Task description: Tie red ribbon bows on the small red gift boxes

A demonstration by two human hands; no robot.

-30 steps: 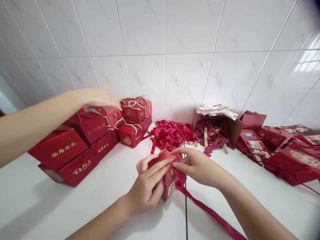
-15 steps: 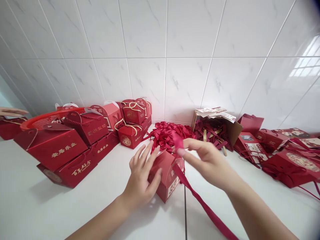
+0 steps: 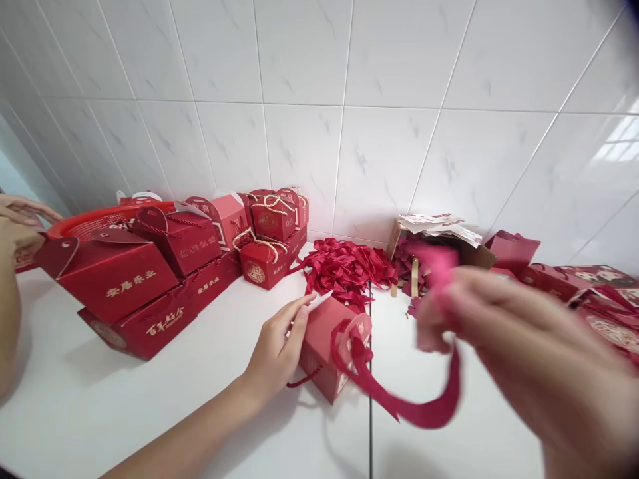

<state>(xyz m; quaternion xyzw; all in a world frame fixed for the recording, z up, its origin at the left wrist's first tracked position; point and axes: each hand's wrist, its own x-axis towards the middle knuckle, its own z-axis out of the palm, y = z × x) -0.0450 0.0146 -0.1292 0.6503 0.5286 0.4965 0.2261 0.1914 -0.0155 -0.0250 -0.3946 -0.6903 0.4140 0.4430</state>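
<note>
A small red box [image 3: 319, 342] stands at the centre of the white table, a dark red cord showing low on its left side. My left hand [image 3: 282, 342] is at its upper left, thumb and fingers closed on a white flap edge [image 3: 320, 301]. Raised to the right, my right hand [image 3: 504, 326] is blurred and pinches a crimson ribbon [image 3: 426, 412]. The ribbon hangs in a curve from that hand to the rounded, printed end of the box. Behind the box lies a heap of crimson ribbons [image 3: 344, 266].
Stacked red gift boxes [image 3: 164, 326] and a red basket [image 3: 107, 219] fill the left. A carton [image 3: 482, 256] with cards on top is behind my right hand. More red packages [image 3: 609, 326] lie far right. Another person's hand [image 3: 27, 211] and arm show at the left edge.
My right hand has pulled away from the box, right and toward the camera, with the ribbon. My left hand has changed from spread fingers to a pinch. The other person's arm has come further into view.
</note>
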